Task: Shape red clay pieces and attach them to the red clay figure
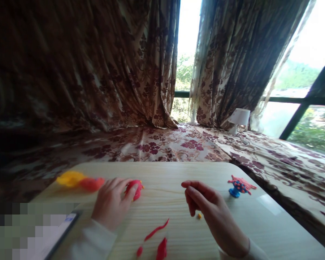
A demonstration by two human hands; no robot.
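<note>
Lying at the lower left of the frame is a dark-edged device point(65, 228), partly masked by blocks, with a yellow lump point(71, 179) and an orange-red lump point(91, 184) end to end above it, at the left of the table point(162, 169). Next comes the left hand point(112, 204), left of centre, its thumb on the near side of a red ball point(135, 190) and its fingers curved behind, grasping it from the left. The ball sits just left of the frame's middle, dotted with yellow. It looks like modelling clay, so I would judge it light, soft and a little tacky rather than slippery; a hard pinch would probably dent it or flatten the dots. The safest hold seems to be a loose cup around its plain red sides. At the bottom centre lie a thin red strip point(157, 230), a small red bit point(139, 251) and a red scrap point(161, 249); the strip would likely stretch or tear, and is best lifted flat. Right of centre, the right hand point(204, 202) is loosely curled, thumb close to the forefinger; whether anything tiny is pinched there, I cannot tell. Just beside it is a yellow crumb point(199, 216). Farther right stands a blue-and-pink figure point(238, 186), whose thin pink points look easily bent; its blue base suits gripping better.
</note>
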